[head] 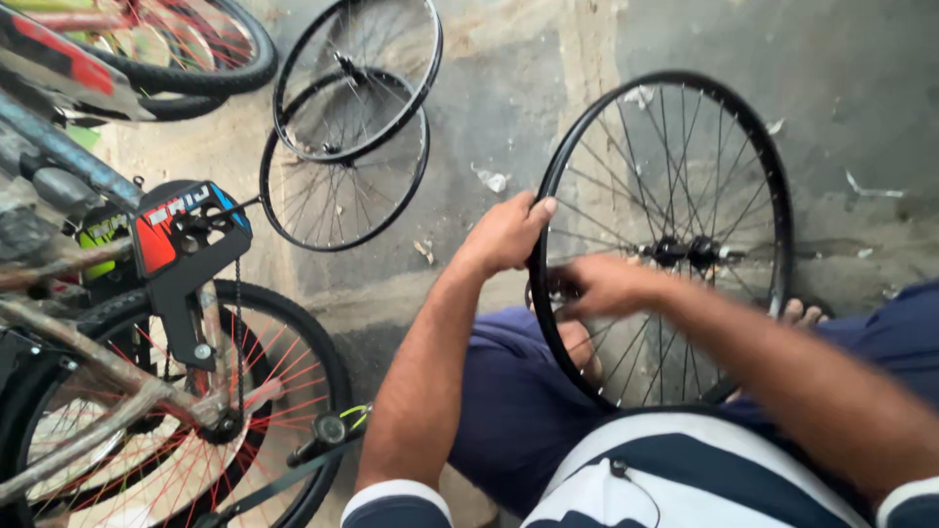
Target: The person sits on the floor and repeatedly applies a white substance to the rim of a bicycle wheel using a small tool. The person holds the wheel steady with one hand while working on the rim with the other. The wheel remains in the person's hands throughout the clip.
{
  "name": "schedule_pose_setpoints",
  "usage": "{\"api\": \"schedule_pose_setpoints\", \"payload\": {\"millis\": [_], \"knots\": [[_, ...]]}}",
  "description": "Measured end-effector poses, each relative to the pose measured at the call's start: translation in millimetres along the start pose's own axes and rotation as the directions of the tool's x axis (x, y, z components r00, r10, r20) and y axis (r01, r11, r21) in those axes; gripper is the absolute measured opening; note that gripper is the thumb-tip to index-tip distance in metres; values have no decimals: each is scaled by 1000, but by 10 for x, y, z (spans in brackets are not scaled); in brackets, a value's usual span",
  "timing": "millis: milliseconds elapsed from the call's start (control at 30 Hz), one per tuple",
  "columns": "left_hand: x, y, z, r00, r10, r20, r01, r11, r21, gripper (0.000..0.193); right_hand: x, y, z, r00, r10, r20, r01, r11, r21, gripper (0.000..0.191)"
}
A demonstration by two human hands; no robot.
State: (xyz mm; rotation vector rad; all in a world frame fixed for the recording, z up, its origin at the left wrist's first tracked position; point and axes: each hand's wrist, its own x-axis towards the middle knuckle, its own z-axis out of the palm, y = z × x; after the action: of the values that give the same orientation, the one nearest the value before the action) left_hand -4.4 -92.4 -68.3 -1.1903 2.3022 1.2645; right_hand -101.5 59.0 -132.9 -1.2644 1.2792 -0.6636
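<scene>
A black bicycle wheel rim (773, 196) with thin silver spokes and a dark hub (685, 252) stands upright between my knees. My left hand (506, 235) grips the rim's left edge, fingers curled over it. My right hand (606, 286) is closed among the spokes near the rim's lower left, pinching something small that I cannot make out. Blue shorts and a striped shirt fill the lower part of the view.
Two more bare black wheels (344, 147) lean overlapped on the concrete floor at the top centre. A bicycle with red spokes, chain and a black chain guard (186, 244) fills the left side. Paper scraps (492, 180) lie scattered on the floor.
</scene>
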Motion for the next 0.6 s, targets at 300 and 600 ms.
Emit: {"api": "schedule_pose_setpoints", "payload": {"millis": [300, 600], "knots": [[10, -76, 25, 1000, -18, -24, 20, 996, 87, 50, -133, 2, 246, 908, -246, -339, 42, 858, -512, 25], [90, -216, 165, 992, 84, -91, -63, 975, 211, 51, -111, 157, 339, 889, -116, -442, -74, 918, -390, 32]]}}
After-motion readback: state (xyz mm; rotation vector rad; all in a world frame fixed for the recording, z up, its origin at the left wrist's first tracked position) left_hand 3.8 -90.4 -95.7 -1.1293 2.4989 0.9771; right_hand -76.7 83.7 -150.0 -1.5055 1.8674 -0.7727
